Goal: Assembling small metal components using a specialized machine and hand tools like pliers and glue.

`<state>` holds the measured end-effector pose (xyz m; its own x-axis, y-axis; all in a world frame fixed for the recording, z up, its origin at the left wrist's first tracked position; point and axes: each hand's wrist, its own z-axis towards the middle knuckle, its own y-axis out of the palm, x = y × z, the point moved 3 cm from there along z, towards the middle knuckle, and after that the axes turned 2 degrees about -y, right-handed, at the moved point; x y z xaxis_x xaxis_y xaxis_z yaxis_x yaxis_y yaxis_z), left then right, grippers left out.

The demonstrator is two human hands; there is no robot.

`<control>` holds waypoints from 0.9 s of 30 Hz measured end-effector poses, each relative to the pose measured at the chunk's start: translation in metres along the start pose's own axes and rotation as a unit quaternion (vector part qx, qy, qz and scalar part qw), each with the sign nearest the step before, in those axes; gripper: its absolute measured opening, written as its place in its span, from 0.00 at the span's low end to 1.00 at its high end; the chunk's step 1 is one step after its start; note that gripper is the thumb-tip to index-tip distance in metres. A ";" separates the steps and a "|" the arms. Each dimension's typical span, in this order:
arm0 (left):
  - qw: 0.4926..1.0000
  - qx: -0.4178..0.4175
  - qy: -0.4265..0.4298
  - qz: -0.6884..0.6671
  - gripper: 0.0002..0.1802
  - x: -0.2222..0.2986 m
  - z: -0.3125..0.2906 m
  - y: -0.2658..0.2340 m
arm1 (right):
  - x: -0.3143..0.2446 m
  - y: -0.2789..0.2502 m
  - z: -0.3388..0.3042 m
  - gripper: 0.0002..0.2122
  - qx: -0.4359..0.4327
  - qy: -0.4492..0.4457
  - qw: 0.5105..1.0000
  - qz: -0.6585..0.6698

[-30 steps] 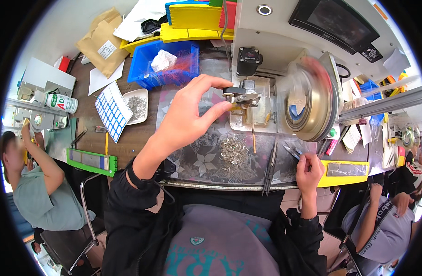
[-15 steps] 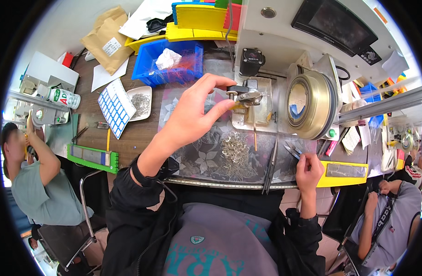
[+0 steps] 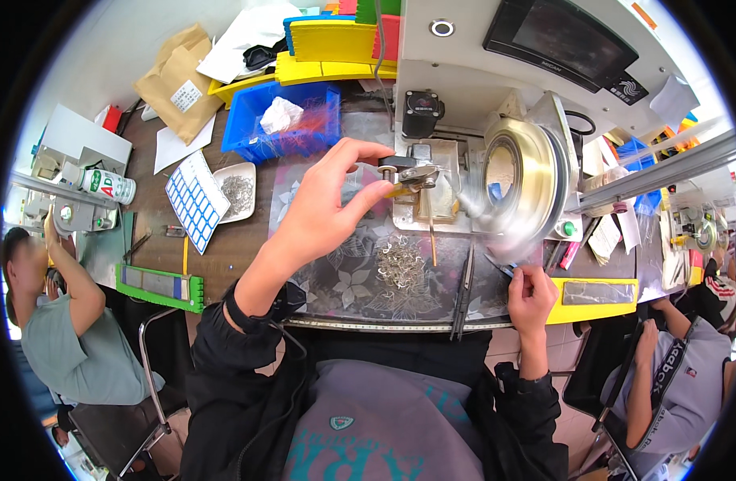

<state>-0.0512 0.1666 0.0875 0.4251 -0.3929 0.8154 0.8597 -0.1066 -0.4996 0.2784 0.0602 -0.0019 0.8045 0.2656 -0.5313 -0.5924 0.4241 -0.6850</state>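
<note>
My left hand (image 3: 324, 196) reaches to the small machine fixture, thumb and forefinger pinching a small black-and-metal toggle clamp (image 3: 412, 172). Below the clamp, a thin brown rod (image 3: 433, 240) points toward me. My right hand (image 3: 532, 297) is closed at the table's front right, its fingers on slim blue-and-silver tweezers (image 3: 503, 265) whose tips are blurred. A heap of small curved metal pieces (image 3: 400, 263) lies on the patterned mat between my hands. Another pair of dark, long tweezers (image 3: 463, 293) lies beside the heap. Right of the clamp is a gold-coloured round drum (image 3: 524, 176), with a pale blur at its lower left.
At the back stand a blue bin (image 3: 244, 120) holding reddish fine strands and white paper, and yellow trays (image 3: 336, 40). A white dish of small metal pieces (image 3: 238, 192) sits left, by a blue-grid sheet (image 3: 196, 200). A screen (image 3: 556, 44) overhangs right. People sit either side.
The whole view has shifted slightly left. A pale blur has appeared at the drum's lower left, and the tweezers' tips in my right hand have smeared. My left hand keeps its pinch on the clamp.
</note>
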 end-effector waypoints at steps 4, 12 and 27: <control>1.000 -0.006 -0.007 0.005 0.19 -0.002 -0.001 -0.001 | -0.002 0.000 0.001 0.03 -0.002 -0.002 1.000 -0.003; 1.000 -0.002 -0.004 0.003 0.18 0.001 -0.001 0.000 | -0.002 -0.002 0.001 0.03 0.005 -0.017 1.000 -0.011; 1.000 -0.001 -0.001 0.011 0.19 0.002 -0.002 0.001 | -0.003 -0.003 0.002 0.03 0.007 -0.017 1.000 -0.011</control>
<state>-0.0495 0.1640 0.0883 0.4449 -0.3942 0.8042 0.8490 -0.1002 -0.5188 0.2778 0.0596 0.0027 0.8180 0.2860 -0.4991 -0.5748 0.4427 -0.6882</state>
